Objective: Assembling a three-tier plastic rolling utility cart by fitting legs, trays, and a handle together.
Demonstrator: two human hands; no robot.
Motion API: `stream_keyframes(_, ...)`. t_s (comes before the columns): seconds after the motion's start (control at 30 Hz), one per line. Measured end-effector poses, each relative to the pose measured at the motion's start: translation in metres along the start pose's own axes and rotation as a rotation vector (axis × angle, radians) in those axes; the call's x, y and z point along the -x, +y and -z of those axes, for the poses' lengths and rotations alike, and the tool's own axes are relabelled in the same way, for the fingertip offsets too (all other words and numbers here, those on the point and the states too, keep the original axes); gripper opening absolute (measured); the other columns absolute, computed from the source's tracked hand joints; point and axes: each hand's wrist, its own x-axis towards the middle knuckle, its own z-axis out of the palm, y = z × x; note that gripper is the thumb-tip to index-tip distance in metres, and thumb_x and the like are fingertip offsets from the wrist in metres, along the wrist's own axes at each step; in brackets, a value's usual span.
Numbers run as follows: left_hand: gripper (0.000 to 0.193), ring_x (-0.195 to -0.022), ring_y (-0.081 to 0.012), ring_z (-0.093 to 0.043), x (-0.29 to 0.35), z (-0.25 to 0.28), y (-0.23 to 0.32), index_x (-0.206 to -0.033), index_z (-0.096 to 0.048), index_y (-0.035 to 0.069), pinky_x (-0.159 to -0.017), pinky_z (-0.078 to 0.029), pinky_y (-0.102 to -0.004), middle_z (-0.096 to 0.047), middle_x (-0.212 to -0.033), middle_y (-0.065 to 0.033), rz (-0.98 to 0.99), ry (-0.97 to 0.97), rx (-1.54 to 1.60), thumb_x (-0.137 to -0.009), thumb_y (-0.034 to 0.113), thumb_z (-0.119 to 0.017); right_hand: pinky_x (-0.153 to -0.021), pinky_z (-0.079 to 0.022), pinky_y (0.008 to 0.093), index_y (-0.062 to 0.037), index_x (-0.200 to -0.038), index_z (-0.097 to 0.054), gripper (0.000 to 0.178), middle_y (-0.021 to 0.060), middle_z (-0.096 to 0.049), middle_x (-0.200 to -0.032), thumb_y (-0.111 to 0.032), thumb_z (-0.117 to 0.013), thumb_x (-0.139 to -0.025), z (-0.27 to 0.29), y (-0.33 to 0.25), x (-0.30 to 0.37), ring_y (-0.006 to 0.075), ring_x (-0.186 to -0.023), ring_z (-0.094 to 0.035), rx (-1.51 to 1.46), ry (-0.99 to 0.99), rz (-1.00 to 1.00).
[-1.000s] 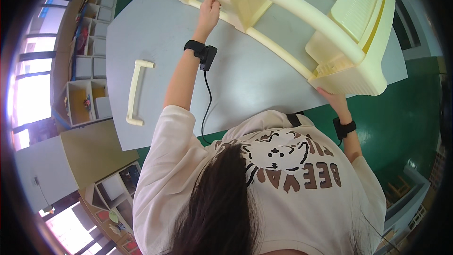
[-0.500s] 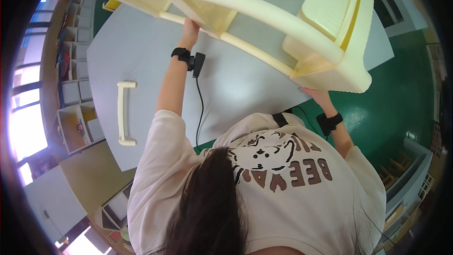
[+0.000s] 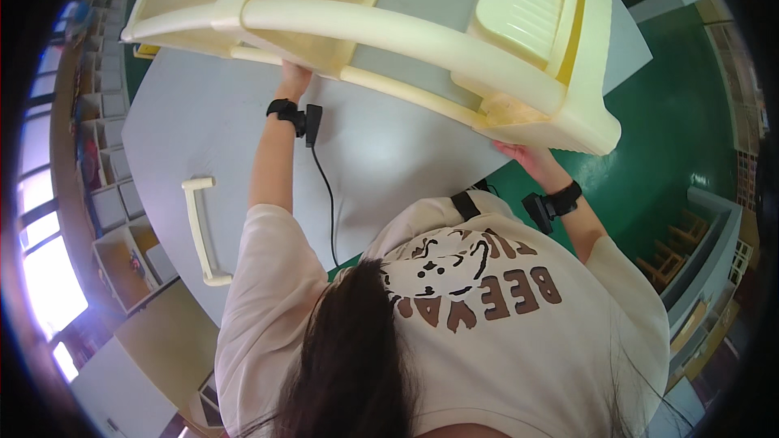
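A large cream-yellow plastic frame (image 3: 422, 40), built of rounded rails, flat panels and a ribbed slab at its right end, is held raised above a pale grey table (image 3: 219, 138) and fills the upper part of the view. The left hand (image 3: 292, 77) is pressed up against the underside of the frame's lower rail near its left half; the fingers are hidden behind the rail, so it cannot be told whether they are curled around it or laid flat. The right hand (image 3: 523, 156) is set under the frame's bulky right corner, palm up and fingers spread against the plastic, bearing it from below rather than closed around it. A black wrist strap (image 3: 284, 108) with a small black unit is worn on the left forearm, and a thin black cable (image 3: 324, 195) is seen running from it down toward the shoulder. A matching black wrist strap (image 3: 560, 199) is worn on the right forearm. On the table, well apart from the left arm, a separate cream U-shaped handle bar (image 3: 199, 231) is lying flat near the left edge. A green floor (image 3: 673, 122) is visible to the right of the table, and open shelving with cubbies (image 3: 114, 195) is seen along the left.
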Motion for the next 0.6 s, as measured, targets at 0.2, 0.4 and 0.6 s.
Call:
stream_keyframes(0.2,0.049,-0.107,-0.0198,-0.04,-0.021,0.031,-0.009,-0.116,-0.037,0.007,-0.091,-0.033,-0.034,-0.042,-0.116,-0.006,0.028,-0.034,-0.087,-0.08,0.04,-0.043,-0.083,-0.038,0.0313,-0.001,-0.11,-0.041,0.036,0.0074,-0.046,-0.111,-0.026,-0.042,-0.084,-0.014,-0.004,-0.004,0.015,-0.098,-0.044,0.545,0.431,0.057)
stream_keyframes(0.4,0.043,-0.101,-0.019,-0.044,-0.032,0.052,-0.026,-0.111,-0.042,0.004,-0.086,-0.036,-0.0319,-0.046,-0.109,-0.006,0.095,-0.097,-0.164,-0.08,0.033,-0.047,-0.084,-0.037,0.031,-0.0011,-0.11,-0.041,0.036,0.0069,-0.046,-0.111,-0.026,-0.042,-0.084,-0.034,0.014,-0.022,0.015,-0.099,-0.043,0.081,0.257,0.38)
stream_keyframes(0.6,0.043,-0.101,-0.0205,-0.045,-0.029,0.059,-0.02,-0.112,-0.041,0.004,-0.086,-0.038,-0.033,-0.046,-0.112,-0.0082,0.132,-0.145,-0.059,-0.08,0.033,-0.046,-0.085,-0.037,0.0308,-0.0011,-0.11,-0.041,0.036,0.0065,-0.046,-0.111,-0.026,-0.042,-0.084,-0.037,0.018,-0.021,0.0151,-0.101,-0.043,-0.028,0.222,0.435)
